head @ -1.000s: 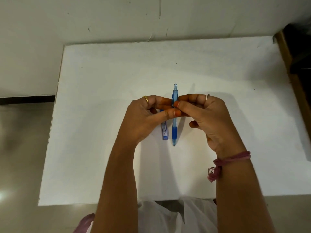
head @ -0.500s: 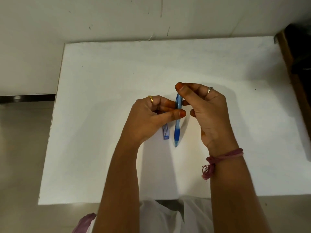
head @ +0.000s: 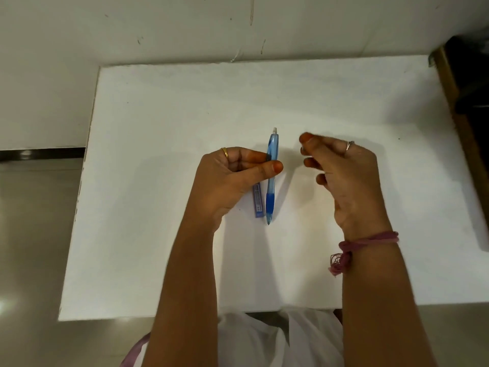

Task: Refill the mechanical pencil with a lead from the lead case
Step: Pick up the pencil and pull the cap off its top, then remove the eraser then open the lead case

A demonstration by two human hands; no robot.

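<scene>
My left hand [head: 232, 178] pinches a translucent blue mechanical pencil [head: 272, 178] at mid-barrel between thumb and fingers. The pencil's tip points toward me and a white eraser end shows bare at its far end. A slim blue lead case [head: 258, 202] lies just left of the pencil, its far end hidden under my left hand. My right hand [head: 344, 176] hovers to the right of the pencil, apart from it. Its thumb and fingertips are pinched together as if on the small end cap, which is blurred and hidden.
All of this sits over a white table [head: 158, 207] against a white wall. A dark wooden piece of furniture [head: 460, 102] borders the table's right edge. My white-clothed lap shows below the near edge.
My right hand went up to the pencil's far end, then pulled away to the right. The blue cap end is gone and a white tip shows. My left hand stayed put.
</scene>
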